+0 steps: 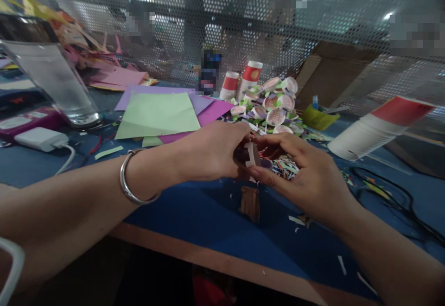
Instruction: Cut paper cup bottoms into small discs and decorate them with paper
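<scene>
My left hand (212, 150), below a silver bangle (127, 178), is curled around one side of a small whitish piece (253, 154). The thumb and fingers of my right hand (309, 171) pinch its other side. That piece looks like stiff paper with a notched edge, but its exact kind is partly hidden by my fingers. Just beyond my hands lies a heap of cut cup bottoms (276, 116) with green and purple paper bits stuck on. Thin paper shreds (287, 167) are under my right hand. A brown cardboard scrap (250, 202) lies on the blue table (205, 213) below.
Green paper sheets (160, 113) and purple ones lie left of centre. A glass of water (69, 79) and a white charger (41, 138) stand farther left. Stacked paper cups (378, 125) lean at right, near black cables (392, 185). A perforated metal screen (236, 23) closes the back.
</scene>
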The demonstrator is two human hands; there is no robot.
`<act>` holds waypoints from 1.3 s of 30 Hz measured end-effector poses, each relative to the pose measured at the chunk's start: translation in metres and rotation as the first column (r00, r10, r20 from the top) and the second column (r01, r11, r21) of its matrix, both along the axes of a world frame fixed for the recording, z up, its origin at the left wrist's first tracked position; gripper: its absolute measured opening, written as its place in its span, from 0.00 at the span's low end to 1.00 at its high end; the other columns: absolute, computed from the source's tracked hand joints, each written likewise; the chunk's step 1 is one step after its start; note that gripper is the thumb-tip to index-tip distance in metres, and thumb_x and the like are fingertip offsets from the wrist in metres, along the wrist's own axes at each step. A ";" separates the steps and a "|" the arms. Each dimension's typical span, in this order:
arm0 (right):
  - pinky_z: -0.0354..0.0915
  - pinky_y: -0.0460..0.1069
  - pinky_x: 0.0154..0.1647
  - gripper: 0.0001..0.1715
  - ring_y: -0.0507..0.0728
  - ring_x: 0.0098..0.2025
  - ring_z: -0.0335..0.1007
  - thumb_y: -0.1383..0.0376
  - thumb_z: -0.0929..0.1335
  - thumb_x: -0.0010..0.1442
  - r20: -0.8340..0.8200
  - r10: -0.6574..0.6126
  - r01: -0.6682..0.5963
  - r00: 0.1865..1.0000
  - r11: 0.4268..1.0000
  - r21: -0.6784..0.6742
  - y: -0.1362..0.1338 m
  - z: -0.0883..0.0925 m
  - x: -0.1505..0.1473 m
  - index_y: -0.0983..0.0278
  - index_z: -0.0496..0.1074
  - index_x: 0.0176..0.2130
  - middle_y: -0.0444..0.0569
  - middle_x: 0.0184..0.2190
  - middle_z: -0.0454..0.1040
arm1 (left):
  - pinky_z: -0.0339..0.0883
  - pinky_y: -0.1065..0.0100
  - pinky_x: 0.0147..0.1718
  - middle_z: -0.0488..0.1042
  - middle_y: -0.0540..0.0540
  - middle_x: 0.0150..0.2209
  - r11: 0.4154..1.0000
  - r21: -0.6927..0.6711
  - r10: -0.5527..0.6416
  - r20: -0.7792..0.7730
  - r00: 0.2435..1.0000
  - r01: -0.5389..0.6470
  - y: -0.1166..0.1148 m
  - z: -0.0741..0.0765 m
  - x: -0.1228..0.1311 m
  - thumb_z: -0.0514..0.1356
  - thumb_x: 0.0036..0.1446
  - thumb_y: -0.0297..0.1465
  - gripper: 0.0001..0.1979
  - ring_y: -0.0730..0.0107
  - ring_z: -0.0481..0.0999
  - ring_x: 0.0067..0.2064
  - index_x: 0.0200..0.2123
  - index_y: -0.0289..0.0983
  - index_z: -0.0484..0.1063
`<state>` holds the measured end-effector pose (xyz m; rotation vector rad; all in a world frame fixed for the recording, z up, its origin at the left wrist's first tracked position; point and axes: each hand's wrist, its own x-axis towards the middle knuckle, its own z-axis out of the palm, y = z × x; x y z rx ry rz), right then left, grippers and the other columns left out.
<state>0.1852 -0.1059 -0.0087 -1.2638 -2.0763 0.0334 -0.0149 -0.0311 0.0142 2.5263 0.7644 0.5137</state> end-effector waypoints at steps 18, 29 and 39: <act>0.73 0.55 0.44 0.24 0.60 0.42 0.76 0.53 0.74 0.61 -0.034 -0.010 0.010 0.999 1.000 0.007 -0.001 0.002 -0.002 0.64 0.74 0.51 0.54 0.44 0.79 | 0.66 0.69 0.33 0.81 0.47 0.39 0.996 -0.059 -0.063 0.127 0.990 0.071 0.004 -0.008 0.002 0.69 0.50 0.34 0.21 0.65 0.80 0.38 0.46 0.36 0.72; 0.74 0.52 0.42 0.24 0.57 0.39 0.77 0.53 0.75 0.60 -0.219 -0.058 0.037 0.974 0.994 -0.098 -0.002 0.005 0.000 0.63 0.75 0.51 0.49 0.41 0.79 | 0.61 0.70 0.30 0.79 0.47 0.37 0.999 -0.026 -0.022 0.132 0.991 0.026 0.005 -0.005 0.003 0.69 0.51 0.39 0.20 0.67 0.77 0.35 0.42 0.35 0.71; 0.74 0.50 0.41 0.23 0.56 0.40 0.78 0.53 0.75 0.59 -0.282 -0.035 0.004 0.959 0.994 -0.112 -0.001 0.006 0.001 0.62 0.76 0.50 0.48 0.41 0.79 | 0.58 0.70 0.28 0.75 0.50 0.31 1.000 0.007 -0.015 0.101 0.995 0.015 0.006 -0.005 0.003 0.69 0.50 0.33 0.14 0.71 0.72 0.30 0.36 0.35 0.69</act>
